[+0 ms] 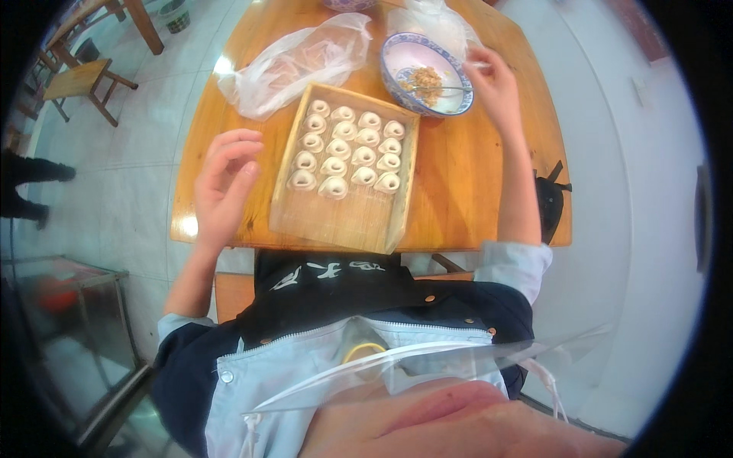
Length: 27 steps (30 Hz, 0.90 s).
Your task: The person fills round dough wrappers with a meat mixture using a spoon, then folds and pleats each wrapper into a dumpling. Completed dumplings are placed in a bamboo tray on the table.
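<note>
A wooden tray (338,220) lies on the table before me, with several folded dumplings (339,149) set in rows on its floured board. My left hand (226,177) hovers left of the tray, fingers loosely curled and apart, holding nothing. Beyond the tray's right corner stands a blue-and-white bowl (401,54) containing minced filling (426,83) and a metal utensil (446,89). My right hand (493,80) is raised at the bowl's right rim, its thumb and fingertips close together; whether something thin is between them cannot be told.
A clear plastic bag (303,63) with contents lies behind the tray on the wooden table (452,212). Another plastic bag (435,26) sits behind the bowl. A black strapped item (550,203) is at the table's right edge. At far left, a person's legs (26,177) show near a wooden stool (80,80).
</note>
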{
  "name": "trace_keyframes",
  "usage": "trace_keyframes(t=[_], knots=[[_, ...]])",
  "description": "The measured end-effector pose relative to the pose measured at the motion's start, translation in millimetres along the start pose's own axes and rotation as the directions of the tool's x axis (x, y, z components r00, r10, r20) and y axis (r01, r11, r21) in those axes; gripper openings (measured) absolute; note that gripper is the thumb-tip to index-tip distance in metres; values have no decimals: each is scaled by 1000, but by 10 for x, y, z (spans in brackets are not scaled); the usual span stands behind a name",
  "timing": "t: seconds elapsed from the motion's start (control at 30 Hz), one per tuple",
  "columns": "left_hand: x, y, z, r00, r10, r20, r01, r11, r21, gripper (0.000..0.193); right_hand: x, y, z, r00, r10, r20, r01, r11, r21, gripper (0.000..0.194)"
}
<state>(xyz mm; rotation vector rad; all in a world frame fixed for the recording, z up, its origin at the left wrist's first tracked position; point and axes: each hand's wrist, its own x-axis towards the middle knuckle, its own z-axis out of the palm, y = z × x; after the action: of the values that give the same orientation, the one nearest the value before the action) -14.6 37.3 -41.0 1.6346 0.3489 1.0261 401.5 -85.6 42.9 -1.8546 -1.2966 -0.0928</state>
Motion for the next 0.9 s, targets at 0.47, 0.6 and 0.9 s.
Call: trace_keyframes(t=[0.47,0.6,0.9], knots=[[3234,-770,1694,638,554,535,-769,420,482,34,1383,1646,213,894,303,331,-223,940,-258,37],[3846,-1239,2044,753,363,548,-652,522,551,40,1281,1543,135,870,231,436,-256,967,-2,34],[3628,-1232,1626,631,-132,765,-752,140,644,18,1533,1712,286,823,181,538,-152,984,-97,29]])
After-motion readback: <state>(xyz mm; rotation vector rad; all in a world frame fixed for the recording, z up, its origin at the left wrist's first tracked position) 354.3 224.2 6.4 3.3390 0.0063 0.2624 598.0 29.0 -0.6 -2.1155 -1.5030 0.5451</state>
